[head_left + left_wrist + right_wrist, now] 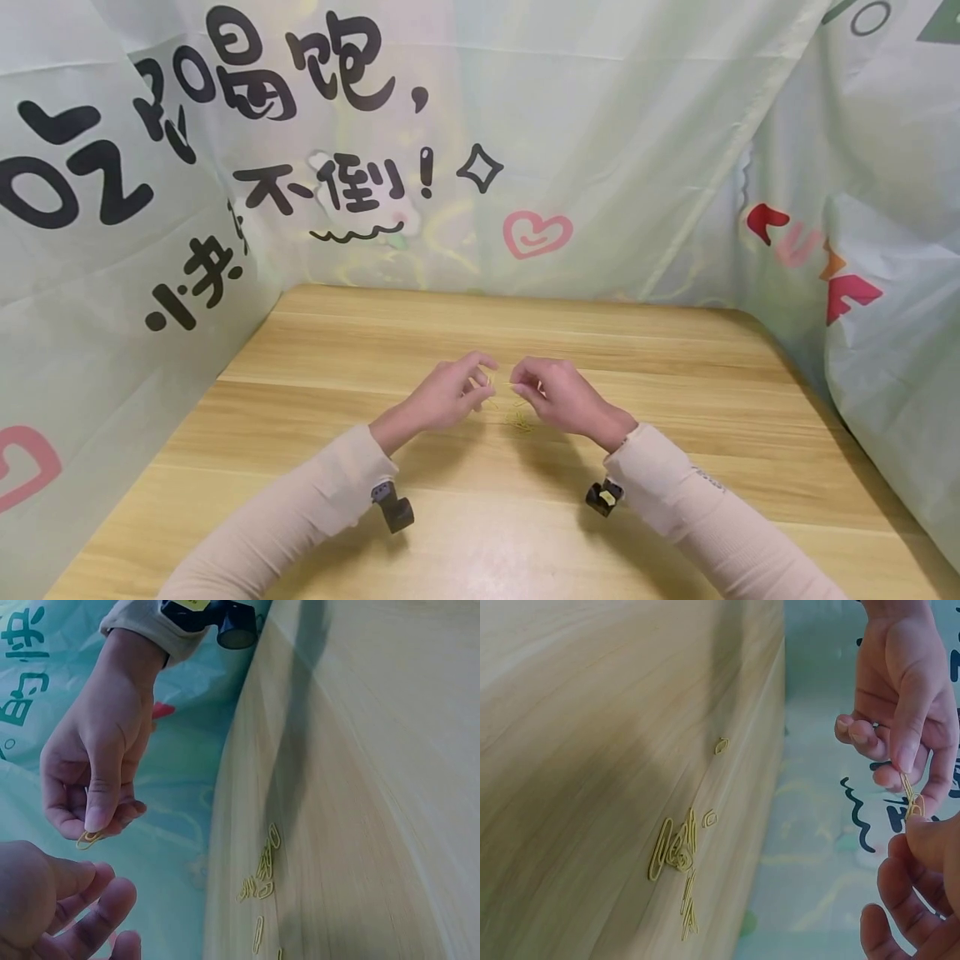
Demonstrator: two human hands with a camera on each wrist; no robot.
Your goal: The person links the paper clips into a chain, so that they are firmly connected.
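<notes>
My left hand (450, 393) pinches a yellow paper clip (905, 784) between thumb and finger; in the left wrist view its fingers hide that clip. Facing it across a small gap, my right hand (561, 395) pinches another yellow paper clip (89, 839) at its fingertips. The two clips meet or overlap in the right wrist view; whether they are linked I cannot tell. Both hands are raised above the table. Below them lies a loose pile of yellow paper clips (519, 422), with a few single clips (721, 745) beside it.
The wooden table (480, 525) spreads beneath both arms. A pale printed curtain (600, 150) with dark lettering hangs behind the table and along its sides. Small dark cameras (393, 507) are strapped at both sleeve cuffs.
</notes>
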